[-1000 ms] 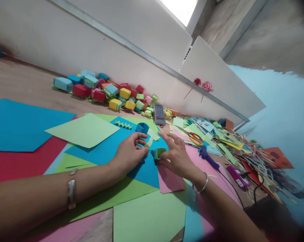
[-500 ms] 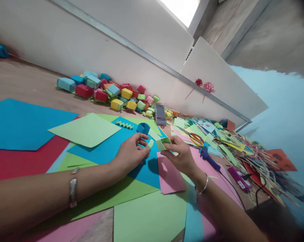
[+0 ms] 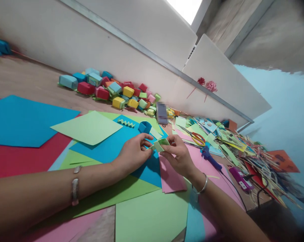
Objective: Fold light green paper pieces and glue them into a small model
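Note:
Between the fingers of my right hand (image 3: 178, 153) is a light green paper loop (image 3: 160, 144), a squarish ring of folded strip. My left hand (image 3: 136, 149) pinches a small light green paper strip (image 3: 150, 148) whose end meets the loop's left side; whether the two are joined I cannot tell. Just behind my hands a blue paper ring (image 3: 144, 127) stands on the blue sheet (image 3: 103, 144). A zigzag-folded green strip (image 3: 126, 123) lies to its left. Beneath my right hand is a pink paper sheet (image 3: 172, 178).
Many coloured paper boxes (image 3: 103, 90) are heaped against the wall. Scissors (image 3: 197, 137), a blue glue gun (image 3: 210, 158) with its cord and a purple power strip (image 3: 241, 179) lie at right, before a pile of paper scraps and sticks (image 3: 232, 141). A pixelated phone-like object (image 3: 162, 113) stands behind.
My left hand has moved slightly right, bringing the small strip against the green loop. The loop has turned a little in my right hand. The view has shifted slightly.

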Tool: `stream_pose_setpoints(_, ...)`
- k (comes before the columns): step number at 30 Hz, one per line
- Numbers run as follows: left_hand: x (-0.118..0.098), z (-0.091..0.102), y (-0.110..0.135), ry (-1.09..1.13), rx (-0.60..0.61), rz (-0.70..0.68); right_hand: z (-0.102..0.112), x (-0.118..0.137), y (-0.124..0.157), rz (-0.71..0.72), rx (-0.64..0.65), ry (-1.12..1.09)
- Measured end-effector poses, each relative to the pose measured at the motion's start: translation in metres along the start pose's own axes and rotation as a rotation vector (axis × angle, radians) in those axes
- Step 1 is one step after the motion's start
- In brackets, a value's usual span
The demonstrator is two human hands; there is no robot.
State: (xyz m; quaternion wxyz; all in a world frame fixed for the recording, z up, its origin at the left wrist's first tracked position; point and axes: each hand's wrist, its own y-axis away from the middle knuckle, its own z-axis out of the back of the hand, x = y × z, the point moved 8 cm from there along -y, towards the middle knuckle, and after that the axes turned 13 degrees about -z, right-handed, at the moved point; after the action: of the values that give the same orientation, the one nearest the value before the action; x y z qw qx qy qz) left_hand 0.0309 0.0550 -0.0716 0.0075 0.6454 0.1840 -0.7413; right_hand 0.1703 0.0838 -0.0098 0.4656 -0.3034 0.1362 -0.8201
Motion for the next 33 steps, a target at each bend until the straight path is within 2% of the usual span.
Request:
stream_pose_setpoints(14,0.001,-0.001,0.002,0.030,-0.001,0.021,-0.006,0.003,0.001,0.043,0.036,0.042)
stream_pose_setpoints(19,0.001,0.001,0.004,0.141,-0.044,0.080,-0.012,-0.004,0.001,-0.015,0.070,0.086)
stream_pose_setpoints(25,0.001,0.002,0.005,0.224,-0.056,0.111,-0.010,-0.005,0.004,0.009,-0.020,0.195)
stream_pose_setpoints(33,-0.003,0.000,0.004,0.218,-0.032,0.062,-0.007,0.005,0.005,0.110,-0.067,0.266)
